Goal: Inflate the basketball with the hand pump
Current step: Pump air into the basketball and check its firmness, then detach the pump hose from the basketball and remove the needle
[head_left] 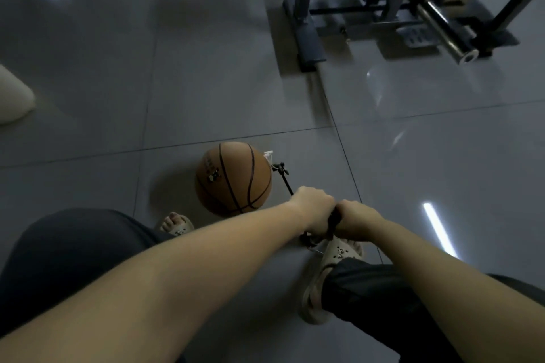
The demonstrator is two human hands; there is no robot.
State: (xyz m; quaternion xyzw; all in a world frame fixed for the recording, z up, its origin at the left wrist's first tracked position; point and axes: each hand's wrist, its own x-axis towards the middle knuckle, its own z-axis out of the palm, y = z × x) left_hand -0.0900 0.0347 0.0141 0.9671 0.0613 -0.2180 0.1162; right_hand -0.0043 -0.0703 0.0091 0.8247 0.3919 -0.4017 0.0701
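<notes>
Both fists wrap the pump handle (333,220), left hand (314,206) and right hand (357,216) pressed side by side, so force runs straight down. The right sandal (330,268) appears to pin the pump's base. The basketball (233,178) rests on the floor tiles (206,82) just ahead, the black hose (285,180) reaching its right side, so the valve connection stays slack.

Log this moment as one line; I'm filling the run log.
phase: pumping | left hand: on pump handle | right hand: on pump handle | hose: at basketball | ball: on floor

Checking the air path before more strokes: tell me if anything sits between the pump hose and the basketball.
Nothing visible does. The black hose runs clear from the hands on the pump handle to the basketball, across bare floor.
</notes>
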